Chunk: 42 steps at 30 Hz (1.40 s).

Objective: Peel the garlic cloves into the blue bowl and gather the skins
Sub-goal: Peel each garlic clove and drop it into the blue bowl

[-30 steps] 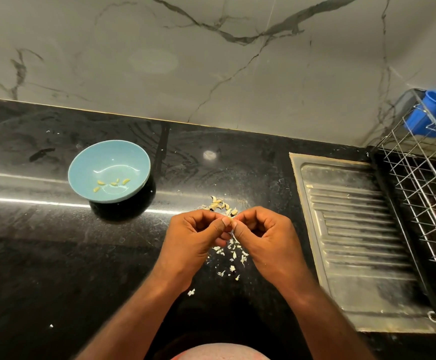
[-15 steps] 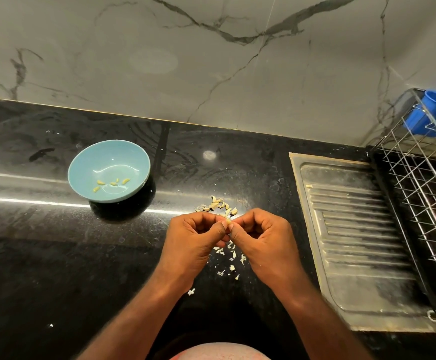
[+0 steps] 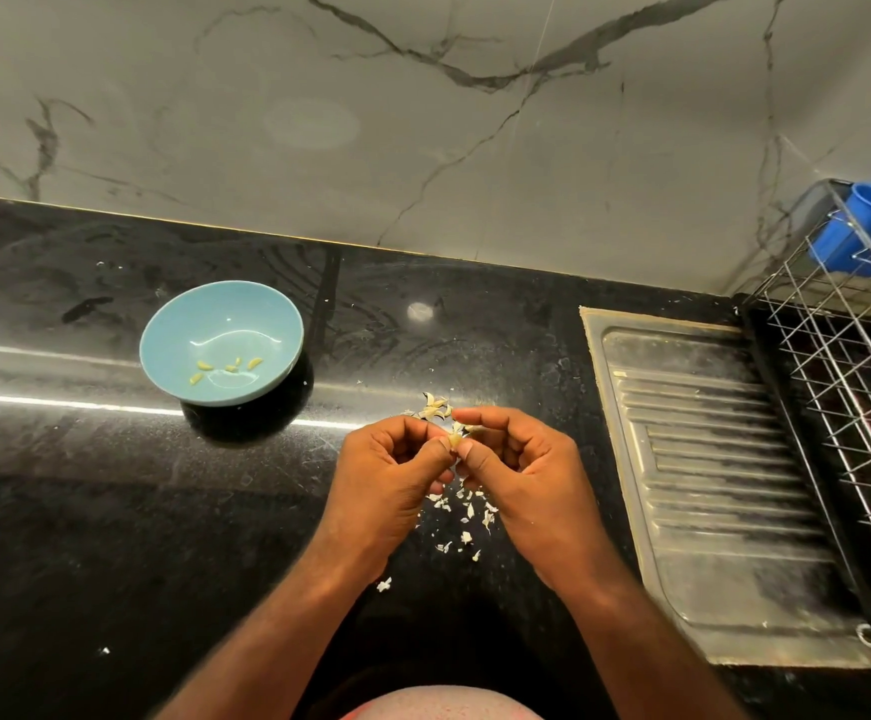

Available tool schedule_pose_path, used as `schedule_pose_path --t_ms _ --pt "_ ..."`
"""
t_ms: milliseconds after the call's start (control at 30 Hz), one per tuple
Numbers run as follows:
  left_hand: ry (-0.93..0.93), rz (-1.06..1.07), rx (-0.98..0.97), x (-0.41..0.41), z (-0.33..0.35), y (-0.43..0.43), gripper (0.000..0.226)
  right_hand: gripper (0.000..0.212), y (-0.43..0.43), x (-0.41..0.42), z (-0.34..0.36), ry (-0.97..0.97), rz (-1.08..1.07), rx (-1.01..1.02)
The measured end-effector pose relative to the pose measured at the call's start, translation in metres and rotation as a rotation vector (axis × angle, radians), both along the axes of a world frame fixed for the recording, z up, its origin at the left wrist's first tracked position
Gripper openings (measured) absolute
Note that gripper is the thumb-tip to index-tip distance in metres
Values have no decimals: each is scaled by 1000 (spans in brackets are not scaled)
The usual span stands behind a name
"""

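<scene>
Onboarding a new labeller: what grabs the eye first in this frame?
At centre, the left hand and right hand pinch one small pale garlic clove between them. Left of them on the glossy black stone counter sits a round light blue bowl holding a few peeled yellowish cloves; white papery skin flakes lie scattered under the hands.

Black counter [image 3: 85,511] holds the blue bowl [image 3: 173,324], a clove pile [image 3: 436,406], scattered skins [image 3: 467,511] and a steel drainboard [image 3: 724,485]

A glossy black worktop [image 3: 85,511] meets a grey-veined marble wall [image 3: 319,122]; a steel drainboard [image 3: 724,485] and wire dish rack [image 3: 859,407] sit at right.
</scene>
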<state>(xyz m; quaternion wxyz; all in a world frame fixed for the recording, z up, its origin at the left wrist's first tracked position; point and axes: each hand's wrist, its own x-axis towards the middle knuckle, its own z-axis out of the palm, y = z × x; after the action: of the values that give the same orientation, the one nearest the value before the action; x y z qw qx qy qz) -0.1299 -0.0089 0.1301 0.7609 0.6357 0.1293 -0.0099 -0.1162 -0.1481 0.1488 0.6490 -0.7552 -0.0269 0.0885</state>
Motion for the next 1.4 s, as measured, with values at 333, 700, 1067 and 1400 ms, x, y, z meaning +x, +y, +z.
schedule_pose_path --t_ms 333,700,1067,1400 --pt "100 -7 -1 3 -3 0 25 13 -5 8 -8 206 -64 372" --pt "36 -82 143 0 -15 2 10 15 -11 11 -18 235 -94 378" --pt "-22 -124 162 1 -15 2 16 17 -13 9 -17 138 -21 177" --pt "-66 -163 184 0 -15 3 12 12 -13 11 -20 299 -21 320"
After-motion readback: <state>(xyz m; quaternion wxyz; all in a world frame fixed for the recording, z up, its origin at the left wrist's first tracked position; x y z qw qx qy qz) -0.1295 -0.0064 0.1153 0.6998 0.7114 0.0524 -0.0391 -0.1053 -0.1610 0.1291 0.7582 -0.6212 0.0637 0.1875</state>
